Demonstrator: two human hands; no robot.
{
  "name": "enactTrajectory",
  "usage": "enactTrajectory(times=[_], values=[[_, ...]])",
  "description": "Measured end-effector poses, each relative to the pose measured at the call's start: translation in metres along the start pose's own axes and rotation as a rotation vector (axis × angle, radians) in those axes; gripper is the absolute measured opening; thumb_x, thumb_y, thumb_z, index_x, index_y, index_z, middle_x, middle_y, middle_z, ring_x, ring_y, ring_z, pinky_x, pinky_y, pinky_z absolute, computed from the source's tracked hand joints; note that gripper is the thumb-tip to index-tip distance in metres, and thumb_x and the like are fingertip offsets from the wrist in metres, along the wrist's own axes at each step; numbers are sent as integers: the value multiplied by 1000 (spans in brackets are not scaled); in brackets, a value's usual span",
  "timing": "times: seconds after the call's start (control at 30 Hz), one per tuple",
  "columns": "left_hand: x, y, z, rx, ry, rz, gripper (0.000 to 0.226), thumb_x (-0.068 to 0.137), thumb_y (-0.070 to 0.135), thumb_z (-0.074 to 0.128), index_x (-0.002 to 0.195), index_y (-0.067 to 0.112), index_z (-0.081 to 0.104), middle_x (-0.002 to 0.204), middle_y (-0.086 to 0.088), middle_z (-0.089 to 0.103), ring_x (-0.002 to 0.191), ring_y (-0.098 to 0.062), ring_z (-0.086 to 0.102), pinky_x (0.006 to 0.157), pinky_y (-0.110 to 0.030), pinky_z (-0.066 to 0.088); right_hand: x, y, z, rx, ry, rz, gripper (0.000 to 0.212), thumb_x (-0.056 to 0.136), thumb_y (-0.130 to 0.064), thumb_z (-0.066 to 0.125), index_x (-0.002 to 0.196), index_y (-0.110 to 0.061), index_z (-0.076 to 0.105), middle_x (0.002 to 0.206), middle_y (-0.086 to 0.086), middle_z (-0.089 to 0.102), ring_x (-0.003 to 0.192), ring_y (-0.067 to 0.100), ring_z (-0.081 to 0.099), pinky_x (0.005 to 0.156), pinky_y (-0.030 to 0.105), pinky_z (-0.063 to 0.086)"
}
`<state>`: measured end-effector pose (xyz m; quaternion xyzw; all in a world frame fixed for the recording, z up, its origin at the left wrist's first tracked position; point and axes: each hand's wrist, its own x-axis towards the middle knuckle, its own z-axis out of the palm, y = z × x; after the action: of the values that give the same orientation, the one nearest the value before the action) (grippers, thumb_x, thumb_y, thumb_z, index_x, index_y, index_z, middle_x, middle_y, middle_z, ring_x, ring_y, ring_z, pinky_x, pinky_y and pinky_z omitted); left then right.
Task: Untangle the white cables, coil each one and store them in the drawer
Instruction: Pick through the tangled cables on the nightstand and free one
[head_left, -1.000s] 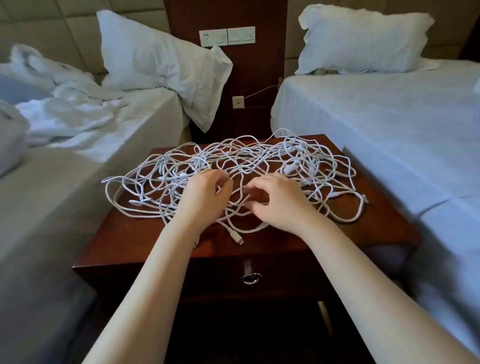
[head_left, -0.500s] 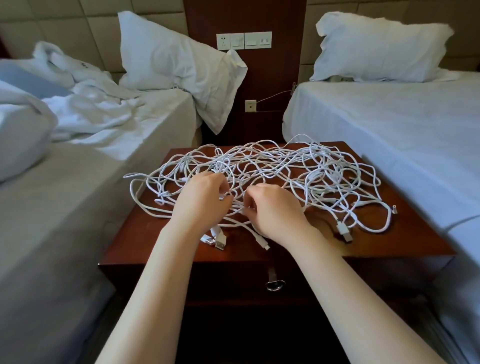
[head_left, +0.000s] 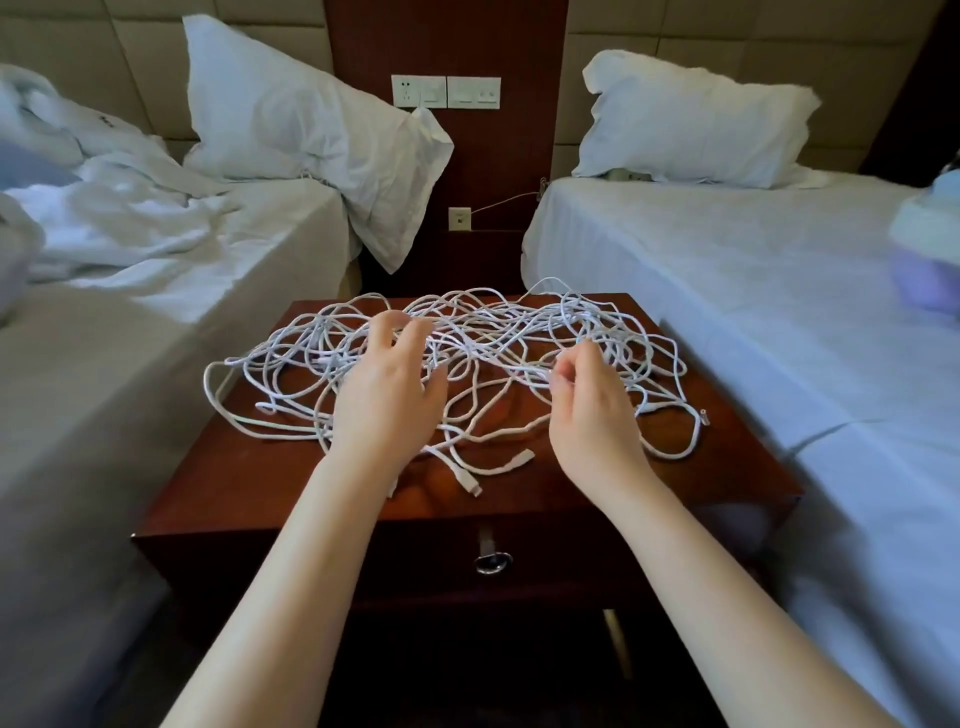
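Observation:
A tangle of white cables (head_left: 483, 343) sprawls across the top of a dark red wooden nightstand (head_left: 249, 483). Two plug ends lie near the front, one (head_left: 470, 483) pointing toward me. My left hand (head_left: 387, 395) hovers over the left-middle of the tangle with fingers spread and lightly bent, fingertips among the strands. My right hand (head_left: 592, 410) is to the right, its thumb and fingers pinching a strand at about the tangle's middle height. The drawer (head_left: 415, 566) under the top is closed, with a metal ring pull (head_left: 491, 561).
Beds flank the nightstand: a rumpled one (head_left: 156, 270) on the left, a made one (head_left: 753, 270) on the right, each with a white pillow. A wall panel with a socket and switches (head_left: 447, 91) stands behind. A thin wire runs from a lower outlet (head_left: 460, 218).
My hands have moved apart from the middle front of the tangle. The left has opened and reached further back; the right has shifted right and lifted a strand.

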<state>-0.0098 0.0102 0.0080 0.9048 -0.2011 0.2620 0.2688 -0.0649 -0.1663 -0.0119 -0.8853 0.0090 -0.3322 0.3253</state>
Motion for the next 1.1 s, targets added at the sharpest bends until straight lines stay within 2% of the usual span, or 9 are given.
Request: enactTrajectory(times=[0.1,0.27,0.33,0.43,0.53,0.63,0.8,0.93,1.1], values=[[2,3,1,2,16,115,36,90,18,62,125,12,59,131,-7,48,67,-14,57,62,-26,41,0,7,7,30,49,4,14,96,-6,49,86,-15,45,87,-5,46,85,13,42,71,20,35],[2,6,22,-49,-108,137,30,94,7,51,122,8,63,122,-7,55,104,-22,56,87,-26,44,2,6,10,-29,210,-154,10,90,-16,53,83,-10,57,88,-2,53,85,12,43,73,27,35],[3,10,22,-109,-12,33,15,93,8,50,91,6,64,97,-4,54,84,-19,53,69,-16,36,-1,1,7,60,186,-187,8,92,-15,50,85,-13,53,84,-6,51,78,12,47,71,27,40],[8,23,14,-298,-119,-188,40,98,29,45,67,4,51,63,-4,46,58,-16,41,54,-23,30,-6,-5,3,199,92,-197,7,95,-18,47,88,-19,47,75,-8,53,65,9,52,59,27,46],[8,36,8,-517,-256,-279,43,98,35,44,76,2,62,58,-4,44,53,-12,40,54,-28,33,-11,-6,5,199,-87,-252,5,96,-18,53,94,-15,55,75,-8,60,67,7,58,58,28,49],[9,34,6,-571,-176,-328,28,95,20,50,79,2,65,50,3,39,39,-3,32,43,-18,28,-14,-5,15,134,-171,-293,2,94,-18,59,95,-18,58,82,-6,66,77,12,63,63,35,52],[10,14,-16,-351,-147,-231,29,97,17,47,80,-5,57,61,-6,48,53,-11,39,46,-15,30,-11,-6,23,235,-120,-191,17,97,-13,52,109,-15,64,81,-9,64,71,5,60,61,20,46],[5,-6,-41,-283,-268,-170,27,97,19,47,74,8,57,62,-6,62,48,-5,52,47,-14,38,3,-28,33,367,-87,-173,35,94,1,51,126,-14,58,103,-7,61,94,1,59,78,7,46],[1,-26,-59,-239,-309,-94,24,96,20,53,75,13,61,53,7,49,43,-2,44,47,-13,34,20,-55,58,384,-224,-242,35,92,1,53,122,-16,60,119,-11,59,106,-6,51,88,9,42]])
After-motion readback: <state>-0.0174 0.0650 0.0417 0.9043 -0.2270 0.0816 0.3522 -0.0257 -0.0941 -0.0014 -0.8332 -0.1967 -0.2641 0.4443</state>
